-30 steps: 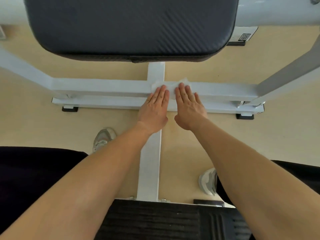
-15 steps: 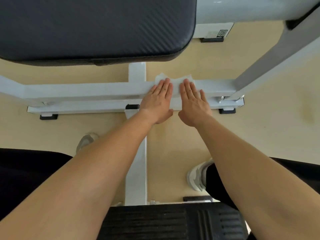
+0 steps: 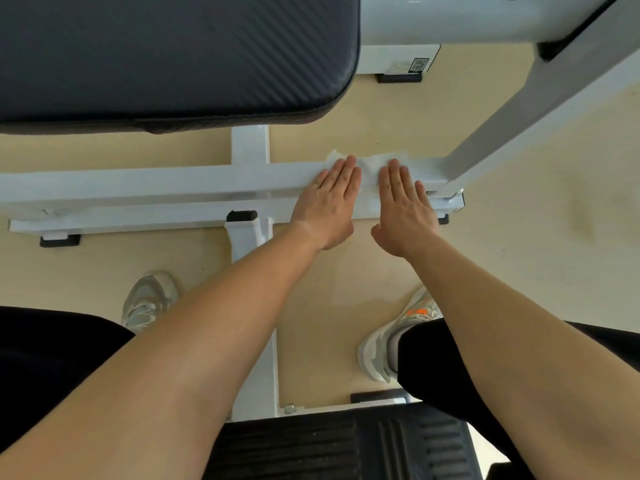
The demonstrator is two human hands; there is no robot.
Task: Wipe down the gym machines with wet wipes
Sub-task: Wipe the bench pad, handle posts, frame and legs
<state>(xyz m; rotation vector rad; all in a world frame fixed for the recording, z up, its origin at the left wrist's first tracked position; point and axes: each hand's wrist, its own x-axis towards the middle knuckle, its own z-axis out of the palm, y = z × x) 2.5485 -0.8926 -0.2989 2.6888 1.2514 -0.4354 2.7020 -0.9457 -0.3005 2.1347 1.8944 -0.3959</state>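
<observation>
The job looks to be in mid-course: a single wet wipe (image 3: 369,168) lies spread on the white crossbar (image 3: 156,183) of the machine frame, close to its right end and just beside the spot where the slanted strut (image 3: 536,109) meets it. The left hand (image 3: 329,206) and the right hand (image 3: 403,209) lie side by side on it, flat, fingers straight and together, pressing the wipe to the metal and gripping nothing. No wet streak shows on the paint, so I cannot tell how much of the bar is already clean. From where the wipe sits, the right end of this bar is the part in hand. The lower rail (image 3: 138,216), the centre beam (image 3: 256,358), the strut, the black pad (image 3: 173,57) above and the ribbed black plate (image 3: 329,445) at the near edge probably remain, along with any other machines out of view. Counted: one wipe, two hands, one crossbar, one lower rail, one centre beam, one strut in view, one pad, one ribbed plate, and two pale shoes, left (image 3: 149,299) and right (image 3: 391,344), on the beige floor (image 3: 346,306).
</observation>
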